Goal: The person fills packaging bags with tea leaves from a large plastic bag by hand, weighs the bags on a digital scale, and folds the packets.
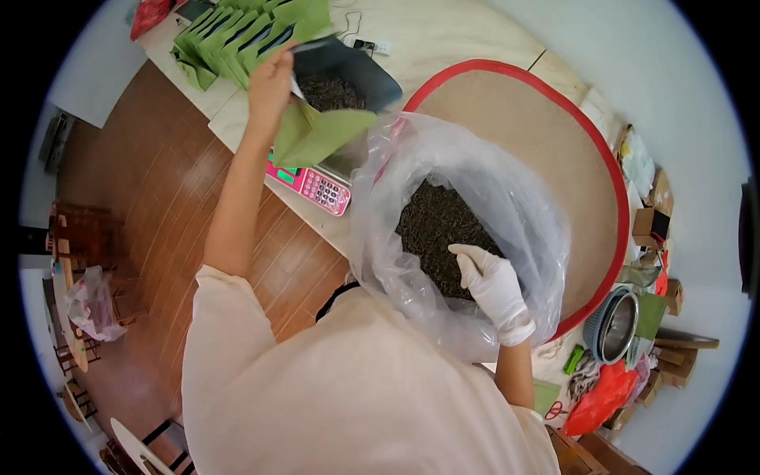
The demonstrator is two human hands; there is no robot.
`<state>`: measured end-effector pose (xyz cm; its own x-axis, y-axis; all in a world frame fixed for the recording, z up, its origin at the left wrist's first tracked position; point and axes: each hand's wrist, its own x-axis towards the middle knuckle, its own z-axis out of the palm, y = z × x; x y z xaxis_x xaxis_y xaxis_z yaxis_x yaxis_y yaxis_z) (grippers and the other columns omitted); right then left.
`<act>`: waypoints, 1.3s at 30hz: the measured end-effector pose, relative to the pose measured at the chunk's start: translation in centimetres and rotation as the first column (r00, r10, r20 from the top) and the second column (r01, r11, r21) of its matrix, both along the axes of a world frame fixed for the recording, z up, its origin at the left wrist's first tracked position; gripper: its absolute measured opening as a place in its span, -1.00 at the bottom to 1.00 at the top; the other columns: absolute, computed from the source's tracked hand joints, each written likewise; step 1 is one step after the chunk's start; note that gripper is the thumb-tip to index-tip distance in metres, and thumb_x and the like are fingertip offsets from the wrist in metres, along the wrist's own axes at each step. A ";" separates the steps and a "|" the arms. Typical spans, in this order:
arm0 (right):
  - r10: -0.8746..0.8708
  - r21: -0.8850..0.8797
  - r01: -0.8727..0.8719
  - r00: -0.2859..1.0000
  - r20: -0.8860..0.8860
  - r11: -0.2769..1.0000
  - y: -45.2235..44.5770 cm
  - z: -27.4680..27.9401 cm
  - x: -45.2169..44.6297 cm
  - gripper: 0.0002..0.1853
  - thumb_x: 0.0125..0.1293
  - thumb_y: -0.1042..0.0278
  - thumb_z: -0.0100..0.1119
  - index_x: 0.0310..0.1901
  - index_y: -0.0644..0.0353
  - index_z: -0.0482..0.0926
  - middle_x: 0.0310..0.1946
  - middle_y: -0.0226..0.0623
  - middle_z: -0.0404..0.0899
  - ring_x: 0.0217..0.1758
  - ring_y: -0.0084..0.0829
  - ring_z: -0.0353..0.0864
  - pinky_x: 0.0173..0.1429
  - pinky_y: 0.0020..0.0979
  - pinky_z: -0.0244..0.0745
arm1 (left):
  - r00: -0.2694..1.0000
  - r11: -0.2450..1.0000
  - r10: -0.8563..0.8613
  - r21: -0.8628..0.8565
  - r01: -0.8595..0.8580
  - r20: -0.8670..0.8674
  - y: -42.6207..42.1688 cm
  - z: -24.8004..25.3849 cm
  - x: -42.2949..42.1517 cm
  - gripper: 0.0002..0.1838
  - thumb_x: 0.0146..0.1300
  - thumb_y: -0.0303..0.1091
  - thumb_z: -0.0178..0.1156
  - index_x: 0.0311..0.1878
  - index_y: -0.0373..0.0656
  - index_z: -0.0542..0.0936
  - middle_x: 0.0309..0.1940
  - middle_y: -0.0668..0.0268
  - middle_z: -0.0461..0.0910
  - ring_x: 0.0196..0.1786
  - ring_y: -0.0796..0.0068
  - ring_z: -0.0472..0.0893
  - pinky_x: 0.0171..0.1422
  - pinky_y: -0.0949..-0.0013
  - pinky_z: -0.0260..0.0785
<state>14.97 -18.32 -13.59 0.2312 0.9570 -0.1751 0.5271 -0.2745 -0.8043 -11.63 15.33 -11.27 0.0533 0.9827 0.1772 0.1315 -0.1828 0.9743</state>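
My bare left hand (270,89) is closed on the edge of a green pouch (323,136). The pouch is tilted with its dark inside facing me, and dried dark leaves (332,93) lie in it. It is over a pink digital scale (317,190), whose pan is mostly hidden. My right hand (492,289), in a white glove, is above a large clear plastic bag (518,210) full of loose dark leaves (435,226). Its fingers are curled together at the leaves; anything between them is hidden.
Several green pouches (237,39) stand in a row at the table's far left. Beneath the plastic bag spreads a round tray with a red rim (620,198). A power strip (372,47), metal bowl (619,328), red bag (602,400) and scissors (556,410) lie around.
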 end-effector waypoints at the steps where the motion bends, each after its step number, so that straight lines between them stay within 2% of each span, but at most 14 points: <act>1: -0.039 -0.118 0.037 0.999 -0.014 0.992 0.0 0.5 0.0 -0.78 0.33 0.26 0.16 -0.07 0.06 0.68 -0.53 -0.09 0.59 -0.51 -0.20 0.58 -0.31 -0.31 0.48 | 0.994 0.997 0.056 0.054 -0.062 0.095 1.7 -0.5 -0.9 -0.66 0.47 -0.24 0.00 0.18 -0.11 0.58 -0.63 0.60 0.40 -0.64 0.81 0.27 -0.58 0.60 0.10; 4: -0.071 -0.136 0.080 0.995 0.072 0.987 -0.4 0.4 0.1 -0.78 0.33 0.24 0.13 -0.07 0.05 0.67 -0.49 -0.07 0.61 -0.43 -0.14 0.63 -0.27 -0.26 0.50 | 0.952 0.980 0.175 0.048 -0.193 0.251 2.6 -0.6 -1.8 -0.63 0.45 -0.24 0.00 0.22 -0.16 0.53 -0.65 0.54 0.41 -0.66 0.76 0.30 -0.58 0.55 0.15; 7: -0.055 -0.091 0.071 0.984 0.171 0.993 -0.5 -0.4 0.8 -0.76 0.33 0.22 0.11 -0.07 0.06 0.66 -0.48 -0.07 0.62 -0.39 -0.09 0.64 -0.25 -0.20 0.51 | 0.942 0.981 0.191 0.089 -0.173 -0.276 5.5 -5.2 -4.7 -0.62 0.41 -0.28 0.00 0.21 -0.24 0.50 -0.67 0.34 0.45 -0.68 0.54 0.42 -0.58 0.46 0.24; 8: -0.053 -0.090 0.069 0.984 0.172 0.994 -0.4 -0.3 0.8 -0.76 0.33 0.22 0.11 -0.07 0.06 0.66 -0.48 -0.07 0.62 -0.39 -0.09 0.64 -0.25 -0.20 0.51 | 0.942 0.980 0.193 0.089 -0.175 -0.275 5.8 -6.5 -5.2 -0.62 0.41 -0.28 0.00 0.21 -0.24 0.50 -0.67 0.34 0.45 -0.68 0.54 0.42 -0.58 0.46 0.24; 10: -0.082 -0.138 0.117 0.968 0.236 0.984 -0.3 -0.1 0.9 -0.76 0.33 0.21 0.08 -0.08 0.07 0.66 -0.39 -0.07 0.65 -0.30 -0.05 0.64 -0.16 -0.15 0.52 | 0.951 0.962 0.115 -0.207 -0.179 -0.287 5.9 -8.5 -6.0 -0.64 0.40 -0.26 0.01 0.15 -0.24 0.50 -0.66 0.31 0.47 -0.67 0.51 0.45 -0.61 0.43 0.25; 12: -0.041 -0.100 0.078 0.946 0.323 0.992 -0.7 -1.3 1.9 -0.75 0.34 0.21 0.06 -0.09 0.09 0.66 -0.34 -0.07 0.65 -0.25 -0.04 0.64 -0.11 -0.15 0.52 | 0.941 0.959 0.160 -0.179 -0.220 -0.299 6.8 -9.6 -7.1 -0.67 0.40 -0.20 0.05 0.07 -0.22 0.50 -0.66 0.34 0.45 -0.67 0.54 0.44 -0.62 0.45 0.24; 14: 0.024 -0.218 0.078 0.901 0.433 0.973 -0.6 -0.7 2.2 -0.73 0.35 0.21 0.00 -0.10 0.11 0.66 -0.21 -0.07 0.66 -0.11 -0.03 0.63 0.03 -0.13 0.50 | 0.967 0.955 0.082 -0.260 -0.145 -0.239 6.6 -8.9 -7.3 -0.68 0.39 -0.14 0.08 0.00 -0.20 0.49 -0.66 0.38 0.43 -0.68 0.59 0.42 -0.62 0.48 0.22; 17: 0.034 -0.192 0.062 0.888 0.459 0.979 -1.1 -2.3 3.7 -0.74 0.34 0.24 0.00 -0.15 0.13 0.66 -0.22 -0.06 0.65 -0.10 -0.03 0.61 0.03 -0.12 0.48 | 0.976 0.977 0.083 -0.176 -0.120 -0.203 5.6 -8.8 -8.0 -0.61 0.39 -0.05 0.10 0.03 -0.20 0.48 -0.62 0.40 0.43 -0.64 0.61 0.42 -0.59 0.51 0.24; 20: 0.053 -0.211 0.053 0.883 0.466 0.976 -1.9 -2.5 5.2 -0.76 0.29 0.32 -0.02 -0.24 0.17 0.66 -0.23 -0.04 0.63 -0.09 0.00 0.59 0.02 -0.12 0.46 | 0.985 0.985 0.172 0.016 -0.172 -0.022 2.4 -9.4 -7.9 -0.63 0.40 -0.27 0.07 0.20 -0.20 0.41 -0.55 0.44 0.41 -0.54 0.68 0.39 -0.50 0.56 0.24; 23: 0.036 -0.264 0.105 0.875 0.483 0.959 -1.3 -3.3 5.9 -0.77 0.24 0.32 -0.01 -0.27 0.18 0.66 -0.27 -0.03 0.62 -0.11 -0.01 0.60 0.02 -0.14 0.47 | 0.955 0.980 0.188 0.017 -0.197 0.229 -3.3 -9.0 -6.5 -0.58 0.41 -0.43 0.07 0.31 -0.20 0.38 -0.51 0.50 0.35 -0.48 0.75 0.32 -0.45 0.62 0.18; 28: 0.241 -0.474 -0.004 0.864 0.441 0.881 -1.0 -6.2 5.4 -0.81 0.20 0.32 0.10 -0.24 0.11 0.68 -0.23 -0.10 0.65 -0.09 -0.07 0.63 0.04 -0.18 0.52 | 0.975 0.963 0.207 -0.192 -0.189 0.079 -11.5 -10.5 -2.6 -0.56 0.42 -0.39 0.06 0.35 -0.17 0.36 -0.56 0.56 0.26 -0.52 0.80 0.21 -0.49 0.65 0.05; 31: 0.438 -0.542 -0.123 0.744 0.504 0.831 -0.8 -6.7 4.0 -0.74 0.09 0.41 0.27 -0.13 -0.04 0.69 -0.04 -0.21 0.61 0.03 -0.16 0.61 0.04 -0.23 0.57 | 0.993 0.967 0.059 -0.251 -0.030 0.106 -13.5 -12.4 -2.6 -0.57 0.44 -0.36 0.05 0.34 -0.12 0.39 -0.60 0.58 0.23 -0.56 0.82 0.17 -0.51 0.67 0.02; 35: 0.507 -0.624 -0.085 0.673 0.539 0.777 -0.5 -7.0 3.8 -0.76 0.11 0.36 0.27 -0.14 -0.05 0.70 -0.12 -0.20 0.62 0.00 -0.15 0.61 0.05 -0.24 0.56 | 0.989 0.962 0.058 -0.272 -0.019 0.134 -14.4 -11.9 -1.8 -0.59 0.44 -0.36 0.05 0.33 -0.10 0.41 -0.60 0.60 0.20 -0.56 0.83 0.15 -0.51 0.68 -0.01; 39: 0.395 -0.461 -0.146 0.767 0.507 0.875 -1.8 -8.1 4.6 -0.82 0.08 0.37 0.30 -0.24 0.10 0.66 -0.24 -0.18 0.56 -0.11 -0.14 0.58 0.00 -0.21 0.50 | 0.990 0.957 0.044 -0.291 -0.003 0.135 -14.4 -10.7 -0.8 -0.62 0.45 -0.35 0.05 0.30 -0.08 0.45 -0.60 0.61 0.18 -0.55 0.84 0.14 -0.51 0.69 -0.04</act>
<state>19.59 -20.07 -21.64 0.1474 0.8797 -0.4520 0.9470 -0.2574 -0.1922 -12.42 0.90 -22.01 0.0247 0.9936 -0.1107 -0.0075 0.1109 0.9938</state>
